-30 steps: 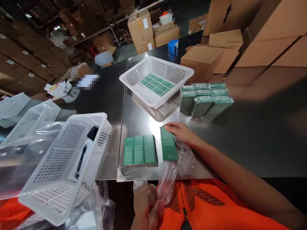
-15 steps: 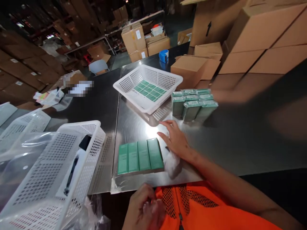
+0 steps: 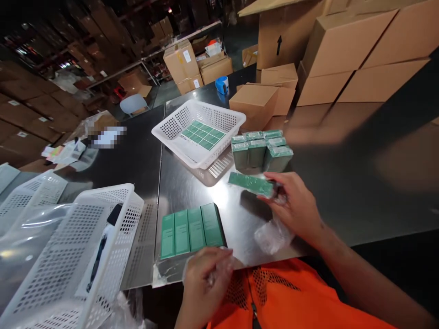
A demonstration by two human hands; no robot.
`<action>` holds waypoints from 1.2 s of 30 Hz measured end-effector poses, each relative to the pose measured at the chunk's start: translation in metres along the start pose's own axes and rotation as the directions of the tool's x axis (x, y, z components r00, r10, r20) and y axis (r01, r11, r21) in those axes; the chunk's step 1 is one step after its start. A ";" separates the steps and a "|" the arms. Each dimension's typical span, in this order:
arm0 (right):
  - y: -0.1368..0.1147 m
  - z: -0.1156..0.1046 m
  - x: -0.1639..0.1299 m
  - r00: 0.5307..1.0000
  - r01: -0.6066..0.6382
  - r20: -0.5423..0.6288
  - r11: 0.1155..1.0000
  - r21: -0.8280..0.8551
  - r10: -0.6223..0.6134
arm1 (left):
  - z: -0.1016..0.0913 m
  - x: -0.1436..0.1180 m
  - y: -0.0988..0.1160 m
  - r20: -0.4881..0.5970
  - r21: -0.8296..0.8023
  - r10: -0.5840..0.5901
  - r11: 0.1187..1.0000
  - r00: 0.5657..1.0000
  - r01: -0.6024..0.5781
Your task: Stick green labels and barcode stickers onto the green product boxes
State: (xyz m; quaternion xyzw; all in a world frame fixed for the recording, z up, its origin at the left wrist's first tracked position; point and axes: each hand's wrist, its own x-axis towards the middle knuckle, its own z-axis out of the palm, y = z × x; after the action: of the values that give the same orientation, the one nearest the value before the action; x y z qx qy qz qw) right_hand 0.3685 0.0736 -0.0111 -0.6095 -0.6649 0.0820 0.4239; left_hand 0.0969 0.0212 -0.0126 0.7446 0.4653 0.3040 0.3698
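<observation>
A green box (image 3: 252, 183) is held above the desk (image 3: 240, 219) in the right hand (image 3: 297, 205), fingers clamped on its end. Clear film (image 3: 209, 269) is pinched in the closed left hand (image 3: 206, 283), beside four boxes (image 3: 190, 225).

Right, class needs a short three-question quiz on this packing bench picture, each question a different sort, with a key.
1. True or false: the right hand holds a green box lifted off the steel table.
2. How many green boxes lie flat side by side in the row near the table's front edge?
A) two B) four C) six
3. Fill in: the left hand grips crumpled clear ______.

Key
1. True; it is held by one end.
2. B, four.
3. Plastic wrap. The white basket further back also holds flat green boxes, beside a wrapped bundle.
</observation>
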 end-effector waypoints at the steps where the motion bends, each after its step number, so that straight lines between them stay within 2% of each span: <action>1: -0.004 0.001 -0.012 0.998 -0.029 -0.045 0.990 0.136 0.035 | 0.004 0.004 -0.002 -0.013 -0.079 -0.084 0.993 0.996 0.083; 3: -0.012 0.008 -0.034 0.997 -0.081 0.015 0.934 0.349 0.081 | 0.015 0.013 -0.007 -0.048 -0.253 -0.221 0.946 0.974 0.202; 5: -0.015 0.018 -0.050 0.988 -0.099 0.152 0.893 0.440 0.034 | 0.027 0.027 -0.012 -0.129 -0.335 -0.260 0.920 0.957 0.205; 7: -0.012 0.023 -0.058 0.977 -0.100 0.213 0.901 0.423 0.008 | 0.036 0.043 -0.015 -0.205 -0.256 -0.190 0.957 0.960 0.135; 9: -0.006 0.021 -0.059 0.986 -0.064 0.165 0.927 0.369 0.002 | 0.042 0.056 -0.015 -0.222 -0.116 -0.051 0.993 0.974 0.026; 12: 0.002 0.008 -0.052 0.982 0.121 0.101 0.948 0.293 -0.157 | 0.050 0.062 -0.014 -0.107 -0.012 0.072 0.997 0.992 -0.074; 14: 0.004 0.000 -0.046 0.938 0.295 0.101 0.917 0.269 -0.331 | 0.053 0.059 -0.013 -0.070 0.030 0.089 0.996 0.994 -0.087; 15: 0.004 -0.002 -0.043 0.911 0.365 0.093 0.892 0.266 -0.401 | 0.054 0.057 -0.012 -0.088 0.067 0.116 0.992 0.989 -0.110; 18: 0.003 -0.002 -0.039 0.871 0.452 0.063 0.844 0.290 -0.488 | 0.047 0.052 -0.011 -0.160 0.214 0.327 0.933 0.931 -0.291; 21: 0.003 0.002 -0.040 0.863 0.444 0.080 0.824 0.352 -0.499 | 0.034 0.051 -0.010 -0.073 0.300 0.496 0.838 0.865 -0.455; 24: 0.002 0.003 -0.042 0.827 0.513 0.021 0.770 0.379 -0.561 | 0.024 0.056 -0.011 -0.073 0.326 0.530 0.813 0.845 -0.482; 27: 0.000 0.004 -0.043 0.787 0.600 -0.060 0.738 0.309 -0.614 | 0.020 0.061 -0.011 -0.097 0.377 0.554 0.789 0.827 -0.485; 31: -0.003 0.005 -0.042 0.790 0.612 -0.064 0.776 0.156 -0.610 | 0.020 0.064 -0.008 -0.072 0.480 0.600 0.721 0.797 -0.499; 36: -0.001 0.003 -0.040 0.766 0.643 -0.067 0.763 0.060 -0.640 | 0.021 0.062 -0.004 -0.016 0.572 0.727 0.570 0.686 -0.590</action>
State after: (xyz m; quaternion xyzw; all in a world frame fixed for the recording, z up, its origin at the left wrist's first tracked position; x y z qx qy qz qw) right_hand 0.3614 0.0391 -0.0307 -0.3298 -0.8201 -0.0543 0.4644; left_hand 0.1357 0.0738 -0.0207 0.8901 0.2576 0.3726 -0.0511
